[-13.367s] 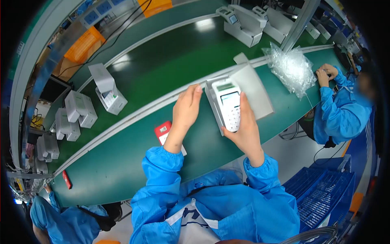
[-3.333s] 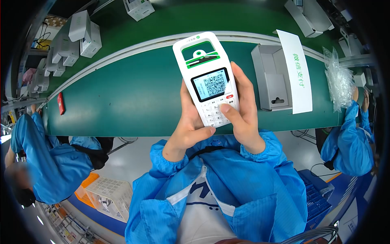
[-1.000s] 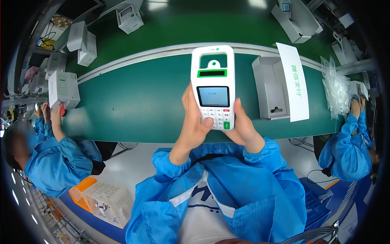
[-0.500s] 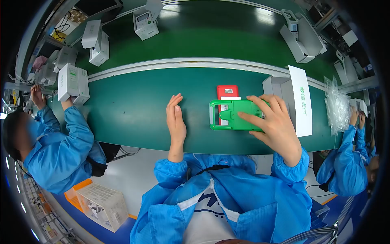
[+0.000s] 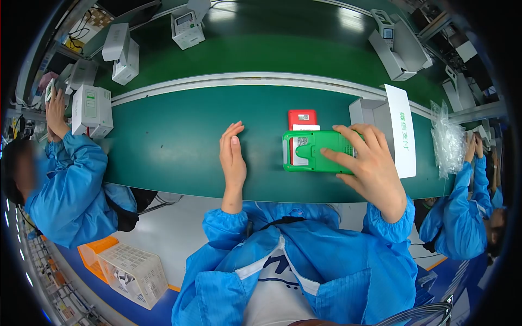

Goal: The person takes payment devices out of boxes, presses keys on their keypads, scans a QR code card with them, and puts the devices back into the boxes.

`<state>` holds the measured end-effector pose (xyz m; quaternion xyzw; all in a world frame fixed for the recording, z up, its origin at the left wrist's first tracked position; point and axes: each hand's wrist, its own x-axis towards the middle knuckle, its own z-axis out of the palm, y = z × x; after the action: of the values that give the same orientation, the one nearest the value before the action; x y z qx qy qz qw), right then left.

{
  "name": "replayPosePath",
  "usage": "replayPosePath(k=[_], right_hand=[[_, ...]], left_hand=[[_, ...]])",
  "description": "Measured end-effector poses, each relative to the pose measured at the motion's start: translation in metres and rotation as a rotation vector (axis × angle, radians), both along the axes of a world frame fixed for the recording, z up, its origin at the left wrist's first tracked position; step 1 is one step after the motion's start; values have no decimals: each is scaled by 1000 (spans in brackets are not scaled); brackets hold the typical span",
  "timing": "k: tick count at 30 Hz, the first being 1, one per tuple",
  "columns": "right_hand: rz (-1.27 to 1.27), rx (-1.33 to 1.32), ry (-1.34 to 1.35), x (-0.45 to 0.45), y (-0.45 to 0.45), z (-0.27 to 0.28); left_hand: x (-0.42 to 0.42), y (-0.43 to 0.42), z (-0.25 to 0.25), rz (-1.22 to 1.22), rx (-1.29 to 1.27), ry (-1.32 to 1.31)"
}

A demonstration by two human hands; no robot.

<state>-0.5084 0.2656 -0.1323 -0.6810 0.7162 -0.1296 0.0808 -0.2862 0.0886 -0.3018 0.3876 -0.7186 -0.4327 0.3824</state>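
Note:
A green handheld device, with a loop-like opening at its left end and a speaker grille at the right, is in my right hand. Thumb and fingers span its two long edges, and one finger lies on its back. Beneath and behind it shows a red device with white labels, partly covered by the green one. My left hand is held on edge over the table, fingers stretched and nothing in it. An open white box with its lid flap raised is just right of my right hand.
Clear plastic bags are piled at the right end of the green table. Co-workers in blue sit on both sides. A white box stands at the left, and further boxes with devices line the far surface.
The view has shifted slightly. The green device has moved a little relative to the red one, with more label showing through its opening. The left co-worker's hands have left the white box.

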Motion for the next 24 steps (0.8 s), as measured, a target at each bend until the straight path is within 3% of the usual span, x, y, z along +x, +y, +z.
replayPosePath(k=[24], right_hand=[[12, -11, 50, -5, 5, 31]], left_hand=[[1, 1, 5, -15, 31, 21]])
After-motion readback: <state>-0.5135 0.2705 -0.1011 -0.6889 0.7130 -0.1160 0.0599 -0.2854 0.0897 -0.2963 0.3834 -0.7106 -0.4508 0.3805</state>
